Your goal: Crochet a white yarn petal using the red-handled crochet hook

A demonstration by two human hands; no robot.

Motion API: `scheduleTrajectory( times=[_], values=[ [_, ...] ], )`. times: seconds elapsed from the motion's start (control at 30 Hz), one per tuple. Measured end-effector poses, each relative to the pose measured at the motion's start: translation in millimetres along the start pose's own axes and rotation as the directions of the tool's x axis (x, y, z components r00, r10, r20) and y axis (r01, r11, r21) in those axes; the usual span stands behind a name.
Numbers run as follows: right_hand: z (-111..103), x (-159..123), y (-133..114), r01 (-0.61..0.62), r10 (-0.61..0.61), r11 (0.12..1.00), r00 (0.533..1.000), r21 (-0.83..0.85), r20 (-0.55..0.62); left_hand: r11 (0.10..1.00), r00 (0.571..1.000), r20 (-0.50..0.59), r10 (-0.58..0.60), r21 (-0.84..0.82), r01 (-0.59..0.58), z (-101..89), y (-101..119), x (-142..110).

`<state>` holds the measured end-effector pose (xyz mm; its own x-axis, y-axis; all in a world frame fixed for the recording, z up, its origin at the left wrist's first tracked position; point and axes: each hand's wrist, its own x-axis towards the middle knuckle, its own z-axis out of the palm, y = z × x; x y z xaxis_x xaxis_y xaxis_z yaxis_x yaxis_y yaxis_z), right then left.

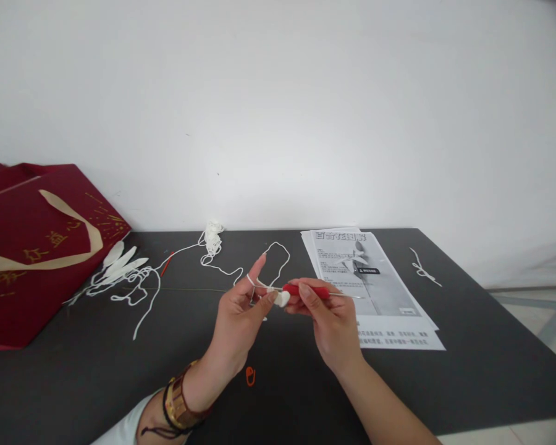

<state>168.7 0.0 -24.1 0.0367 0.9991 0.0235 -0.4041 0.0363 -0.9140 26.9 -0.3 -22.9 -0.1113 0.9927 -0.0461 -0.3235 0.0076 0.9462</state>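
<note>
Center frame, our left hand (239, 318) pinches white crochet (283, 300). Our right hand (336, 324) grips a red-handled hook (322, 293) — near-level, along its top.

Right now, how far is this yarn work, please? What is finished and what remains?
Done, apparently: the long white pieces beside the red bag. In hand: a small white piece in the left hand, a red-handled tool in the right hand. Left: probably finishing that small piece, since working yarn loops around a left finger. I cannot tell how many more are needed.
</note>
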Motion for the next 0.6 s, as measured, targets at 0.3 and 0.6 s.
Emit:
scheduleTrajectory(
  times=[0.3,0.6],
  values=[
    [-2,10,1,-0.147,0.147,0.976,0.989,0.157,0.015,1.0,1.0,-0.01,0.027,0.002,-0.027,-0.8,-3,1],
    [-8,-6,13,0.696,-0.554,0.523,0.717,-0.493,0.424,0.961,0.989,0.059,-0.135,-0.234,0.146,-0.7,2,5]
  ],
)
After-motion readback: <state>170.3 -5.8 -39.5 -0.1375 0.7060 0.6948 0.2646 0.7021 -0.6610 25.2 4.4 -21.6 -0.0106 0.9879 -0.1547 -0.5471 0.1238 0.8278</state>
